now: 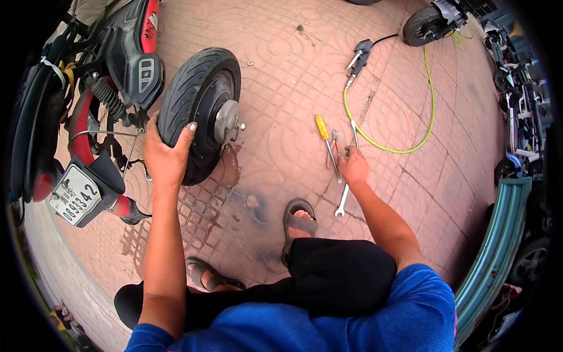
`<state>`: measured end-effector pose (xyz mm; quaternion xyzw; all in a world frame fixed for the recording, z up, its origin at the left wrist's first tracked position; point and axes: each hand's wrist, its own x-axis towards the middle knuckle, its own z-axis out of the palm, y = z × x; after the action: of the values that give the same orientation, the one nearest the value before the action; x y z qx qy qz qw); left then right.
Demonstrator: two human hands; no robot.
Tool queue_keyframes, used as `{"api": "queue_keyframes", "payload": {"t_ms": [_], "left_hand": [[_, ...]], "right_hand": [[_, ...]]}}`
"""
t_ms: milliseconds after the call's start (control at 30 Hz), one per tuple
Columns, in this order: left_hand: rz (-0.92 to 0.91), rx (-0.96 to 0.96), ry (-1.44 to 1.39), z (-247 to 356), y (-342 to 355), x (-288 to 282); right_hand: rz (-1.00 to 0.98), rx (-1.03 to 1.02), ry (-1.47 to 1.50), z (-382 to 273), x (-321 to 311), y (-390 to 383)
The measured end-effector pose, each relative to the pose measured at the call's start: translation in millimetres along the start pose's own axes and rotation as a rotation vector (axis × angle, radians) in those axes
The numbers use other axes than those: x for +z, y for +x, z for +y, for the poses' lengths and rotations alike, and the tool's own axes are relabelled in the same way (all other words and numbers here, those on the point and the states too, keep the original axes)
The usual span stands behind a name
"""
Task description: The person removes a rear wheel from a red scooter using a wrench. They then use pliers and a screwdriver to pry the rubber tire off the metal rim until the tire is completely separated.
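My left hand (166,154) grips the tread of an upright black tyre (181,100) on a hub motor with a grey centre and a protruding axle nut (240,126). My right hand (353,167) has its fingers closed on a silver wrench (343,204) lying at an angle on the paving. Beside it lie a yellow-handled screwdriver (321,127) and a small red-handled tool (335,138), partly overlapped.
A red and black scooter (129,76) stands at the left. An air gun (359,57) with a lime-green hose (429,94) lies on the tiled paving (281,82). Another wheel (422,26) is at the back right, a teal metal bench (492,234) at the right.
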<state>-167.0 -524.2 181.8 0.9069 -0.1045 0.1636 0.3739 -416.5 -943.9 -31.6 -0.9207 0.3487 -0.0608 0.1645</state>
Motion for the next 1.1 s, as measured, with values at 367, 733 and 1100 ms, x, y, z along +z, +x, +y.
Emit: {"api": "queue_keyframes", "payload": {"t_ms": [367, 733, 1100], "left_hand": [[-0.011, -0.115, -0.048, 20.4, -13.8, -9.2], [0.014, -0.058, -0.025, 7.7, -24.9, -12.3], [0.009, -0.008, -0.094, -19.5, -65.6, -13.0]], "right_hand": [[-0.307, 0.433, 0.122, 10.1, 54.4, 35.3], [-0.469, 0.438, 0.62, -19.9, 34.0, 46.4], [-0.24, 0.423, 1.018, -129.2, -12.6, 119.4]]}}
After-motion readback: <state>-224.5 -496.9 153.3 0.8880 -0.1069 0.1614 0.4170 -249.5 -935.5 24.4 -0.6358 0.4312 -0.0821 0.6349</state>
